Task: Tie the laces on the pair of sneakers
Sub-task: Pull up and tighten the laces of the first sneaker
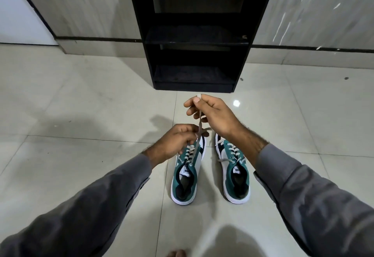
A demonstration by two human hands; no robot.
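Two teal, white and black sneakers stand side by side on the floor, toes away from me. Over the left sneaker [185,177], my left hand [176,141] pinches one end of its grey lace close to the upper eyelets. My right hand [210,115] is raised higher and pinches the other lace end [199,123], which runs taut up from the shoe and crosses the first end. The white lace tip pokes out above my right thumb. The right sneaker [234,173] lies untouched, its lace ends loose across the tongue.
A black open shelf unit [194,34] stands on the floor just beyond the shoes, against a grey panelled wall. Glossy pale floor tiles [81,105] spread to both sides. The toes of a bare foot [177,253] show at the bottom edge.
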